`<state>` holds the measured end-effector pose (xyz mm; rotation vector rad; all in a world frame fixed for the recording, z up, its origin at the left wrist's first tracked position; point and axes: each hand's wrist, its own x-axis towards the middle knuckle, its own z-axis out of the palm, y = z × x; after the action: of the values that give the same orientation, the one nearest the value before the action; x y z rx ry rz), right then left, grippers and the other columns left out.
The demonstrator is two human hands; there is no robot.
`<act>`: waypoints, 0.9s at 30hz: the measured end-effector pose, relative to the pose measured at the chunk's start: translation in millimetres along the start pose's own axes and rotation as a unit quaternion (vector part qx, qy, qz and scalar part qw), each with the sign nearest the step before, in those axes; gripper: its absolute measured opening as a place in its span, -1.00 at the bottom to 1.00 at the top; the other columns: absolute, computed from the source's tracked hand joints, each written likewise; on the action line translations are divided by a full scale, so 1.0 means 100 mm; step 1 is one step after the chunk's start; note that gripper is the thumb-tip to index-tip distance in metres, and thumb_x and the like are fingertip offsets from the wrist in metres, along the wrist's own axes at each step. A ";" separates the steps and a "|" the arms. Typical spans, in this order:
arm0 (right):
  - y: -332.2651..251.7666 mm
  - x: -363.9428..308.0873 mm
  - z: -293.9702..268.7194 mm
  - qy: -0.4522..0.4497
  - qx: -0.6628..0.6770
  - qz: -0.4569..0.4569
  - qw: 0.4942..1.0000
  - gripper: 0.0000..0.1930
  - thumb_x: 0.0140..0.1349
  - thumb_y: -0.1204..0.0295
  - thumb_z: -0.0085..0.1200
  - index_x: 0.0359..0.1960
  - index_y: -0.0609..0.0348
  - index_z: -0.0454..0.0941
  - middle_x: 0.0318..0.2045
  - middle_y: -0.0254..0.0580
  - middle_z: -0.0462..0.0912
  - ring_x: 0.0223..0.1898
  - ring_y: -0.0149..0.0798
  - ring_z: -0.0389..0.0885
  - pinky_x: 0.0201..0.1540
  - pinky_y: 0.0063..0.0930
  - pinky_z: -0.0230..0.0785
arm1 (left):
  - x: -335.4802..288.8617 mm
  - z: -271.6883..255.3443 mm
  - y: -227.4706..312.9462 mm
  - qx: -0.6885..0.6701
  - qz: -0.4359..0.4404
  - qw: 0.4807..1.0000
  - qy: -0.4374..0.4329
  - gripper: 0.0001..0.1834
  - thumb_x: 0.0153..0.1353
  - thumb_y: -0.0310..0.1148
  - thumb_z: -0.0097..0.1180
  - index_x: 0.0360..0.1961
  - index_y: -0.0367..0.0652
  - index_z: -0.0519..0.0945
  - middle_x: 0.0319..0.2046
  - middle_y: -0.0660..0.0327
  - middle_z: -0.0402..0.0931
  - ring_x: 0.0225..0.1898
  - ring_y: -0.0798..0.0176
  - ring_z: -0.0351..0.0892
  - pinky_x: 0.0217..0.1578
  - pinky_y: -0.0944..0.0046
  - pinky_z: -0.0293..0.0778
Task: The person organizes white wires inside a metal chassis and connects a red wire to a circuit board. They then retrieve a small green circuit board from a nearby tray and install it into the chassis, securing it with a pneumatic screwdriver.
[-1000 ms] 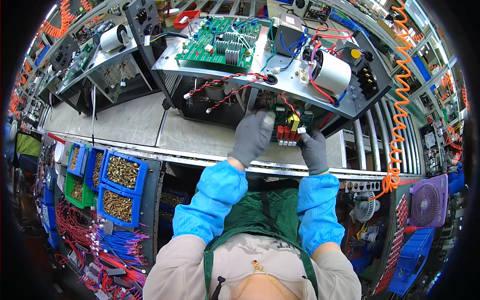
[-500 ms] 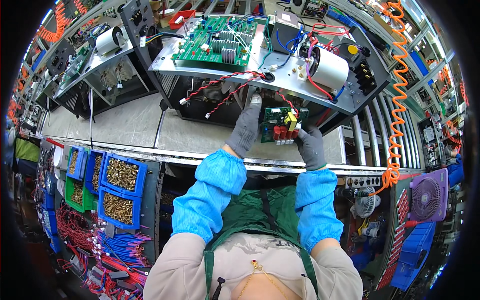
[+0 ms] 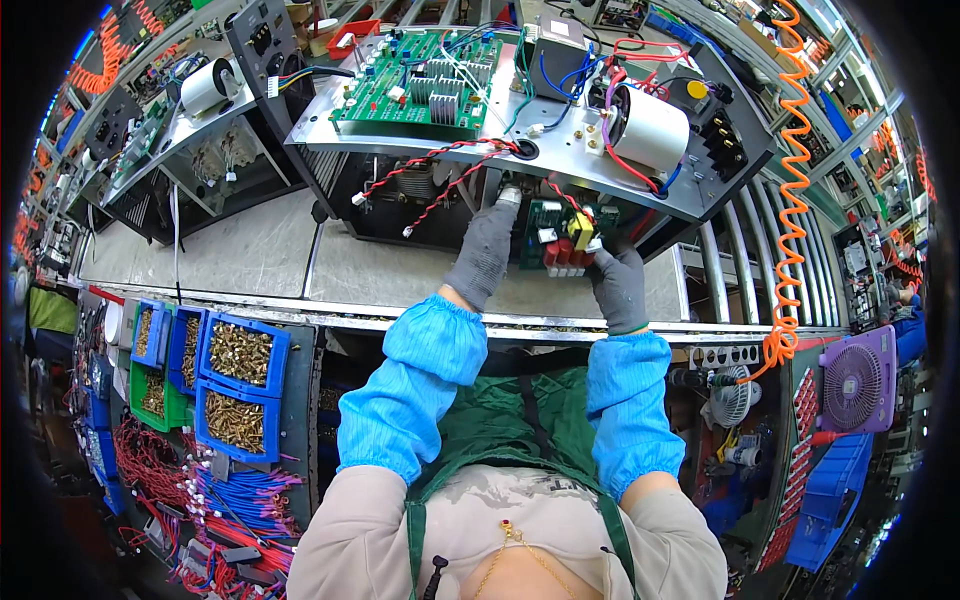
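1. The grey-gloved left hand point(image 3: 486, 246), well apart from the other, reaches into the open front of a dark metal chassis with a silver top plate point(image 3: 575, 160). Its fingertips are partly hidden, so whether they grip anything cannot be told; working there half-blind could snag the glove on a metal edge.
2. The grey-gloved right hand point(image 3: 620, 287) seems to pinch the right edge of a small green circuit board with red blocks point(image 3: 557, 226), which sits at that opening, below the plate. A one-sided hold could let the board twist or drop onto the grey metal tabletop point(image 3: 372, 275).
3. A red-and-black twisted wire point(image 3: 566, 197) runs down toward the board; pulling outward could strain its joint.
4. Further left, loose red-and-black leads with white plugs point(image 3: 432, 215) dangle and could catch on the left hand.
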<state>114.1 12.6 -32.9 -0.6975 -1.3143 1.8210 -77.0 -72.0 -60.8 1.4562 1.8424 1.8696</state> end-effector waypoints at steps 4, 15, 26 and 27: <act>0.19 0.04 0.07 0.033 0.017 -0.058 0.998 -0.69 0.16 0.65 -0.03 -0.02 0.24 0.43 -0.17 -0.20 0.57 -0.18 -0.33 0.54 -0.09 -0.51 0.41 | -0.01 -0.08 0.13 0.107 0.150 0.982 0.044 -0.68 0.33 -0.27 -0.13 -0.10 -0.29 0.50 -0.38 -0.07 0.54 -0.34 -0.11 0.54 -0.33 0.08 0.45; 0.25 0.15 0.23 0.133 -0.109 -0.177 0.969 -0.71 0.13 0.67 -0.02 -0.08 0.31 0.48 -0.19 -0.19 0.59 -0.19 -0.37 0.52 -0.07 -0.54 0.35 | -0.46 -0.09 0.29 0.099 -0.091 0.991 -0.008 -0.62 0.19 -0.24 -0.02 -0.03 -0.22 0.46 -0.28 -0.11 0.54 -0.21 -0.16 0.52 -0.16 0.00 0.42; 0.45 0.25 0.20 0.201 -0.029 -0.150 0.967 -0.67 0.08 0.70 -0.10 -0.08 0.32 0.48 -0.18 -0.10 0.58 -0.20 -0.24 0.55 -0.12 -0.44 0.40 | -0.34 -0.11 0.18 0.255 -0.204 0.920 -0.216 -0.56 0.14 -0.16 0.00 0.01 -0.14 0.44 -0.28 -0.10 0.56 -0.20 -0.16 0.53 -0.17 -0.04 0.43; 0.52 0.29 0.17 0.223 -0.046 -0.176 0.958 -0.65 0.06 0.71 -0.13 -0.07 0.33 0.47 -0.17 -0.08 0.58 -0.20 -0.21 0.55 -0.13 -0.41 0.41 | -0.32 -0.12 0.21 0.254 -0.220 0.915 -0.222 -0.57 0.14 -0.17 0.00 0.00 -0.16 0.44 -0.29 -0.09 0.56 -0.22 -0.16 0.54 -0.18 -0.05 0.43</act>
<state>71.1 18.7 -76.3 -0.8096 -1.1362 1.2348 -57.6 -106.8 -57.0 1.2868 2.2452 0.8068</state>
